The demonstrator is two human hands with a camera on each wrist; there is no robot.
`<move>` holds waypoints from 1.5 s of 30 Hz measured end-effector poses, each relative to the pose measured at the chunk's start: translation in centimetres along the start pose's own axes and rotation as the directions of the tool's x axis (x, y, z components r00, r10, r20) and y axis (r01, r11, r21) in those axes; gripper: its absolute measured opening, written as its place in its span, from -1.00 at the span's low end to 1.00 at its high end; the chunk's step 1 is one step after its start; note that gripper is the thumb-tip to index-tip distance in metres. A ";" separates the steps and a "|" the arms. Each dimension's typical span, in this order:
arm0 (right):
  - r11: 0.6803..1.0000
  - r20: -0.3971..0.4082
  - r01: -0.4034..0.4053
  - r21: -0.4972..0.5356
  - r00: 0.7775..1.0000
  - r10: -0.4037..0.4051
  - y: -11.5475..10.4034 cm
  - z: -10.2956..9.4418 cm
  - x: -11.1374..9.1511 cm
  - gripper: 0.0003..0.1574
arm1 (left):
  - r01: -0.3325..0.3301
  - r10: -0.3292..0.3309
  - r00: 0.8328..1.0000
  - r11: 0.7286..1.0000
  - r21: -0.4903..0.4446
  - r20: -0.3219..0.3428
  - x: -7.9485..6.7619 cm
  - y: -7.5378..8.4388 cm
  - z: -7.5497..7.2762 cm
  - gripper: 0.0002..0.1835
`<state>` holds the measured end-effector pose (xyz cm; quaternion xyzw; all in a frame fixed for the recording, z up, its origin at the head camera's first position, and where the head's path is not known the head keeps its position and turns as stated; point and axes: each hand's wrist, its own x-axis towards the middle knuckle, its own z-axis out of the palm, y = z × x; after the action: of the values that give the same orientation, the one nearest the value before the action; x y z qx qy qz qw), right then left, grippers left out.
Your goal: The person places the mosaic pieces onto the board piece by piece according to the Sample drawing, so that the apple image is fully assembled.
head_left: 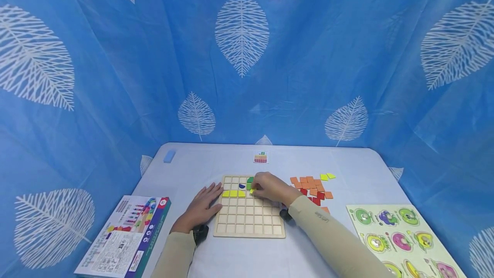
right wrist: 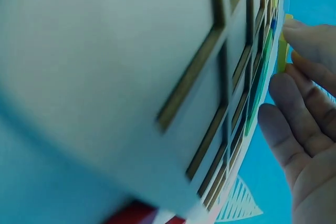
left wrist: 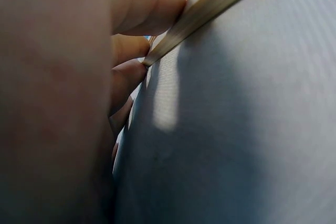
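Observation:
A wooden grid board [head_left: 245,228] lies on the white table. Yellow tiles [head_left: 233,193] form a row at its left, with a dark blue piece [head_left: 242,186] and green pieces [head_left: 248,186] above and beside them. My left hand [head_left: 200,207] lies with spread, fairly straight fingers against the board's left edge. In the left wrist view its fingertips [left wrist: 168,9] touch the wooden side. My right hand [head_left: 270,187] is over the board's upper right part. Between thumb and finger it pinches a yellow tile [right wrist: 283,51], held just off the board.
Orange tiles [head_left: 308,181] and red tiles [head_left: 317,200] lie loose right of the board, two yellow ones [head_left: 327,176] beyond. A picture card [head_left: 261,157] and blue block [head_left: 169,156] are at the back. A box [head_left: 123,235] stands left, a fruit board [head_left: 405,239] right.

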<state>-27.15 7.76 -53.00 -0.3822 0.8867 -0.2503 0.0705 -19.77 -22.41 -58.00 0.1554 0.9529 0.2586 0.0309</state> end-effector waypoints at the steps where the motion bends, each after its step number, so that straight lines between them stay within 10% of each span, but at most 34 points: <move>1: 1.000 0.008 0.012 -0.007 1.000 -0.012 -0.2 0.0 0.1 -0.89 | 0.002 -0.002 1.000 1.000 0.002 0.000 0.0 0.0 0.0 -0.31; 45: 0.996 0.002 0.009 -0.092 1.000 -0.009 -1.1 1.5 0.4 -0.88 | 0.021 -0.022 1.000 1.000 -0.004 -0.004 0.0 0.0 0.2 -0.29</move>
<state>-26.24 6.27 -53.71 -0.3894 0.8954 -0.2093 0.0524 -19.70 -22.28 -58.19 0.1446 0.9540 0.2605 0.0321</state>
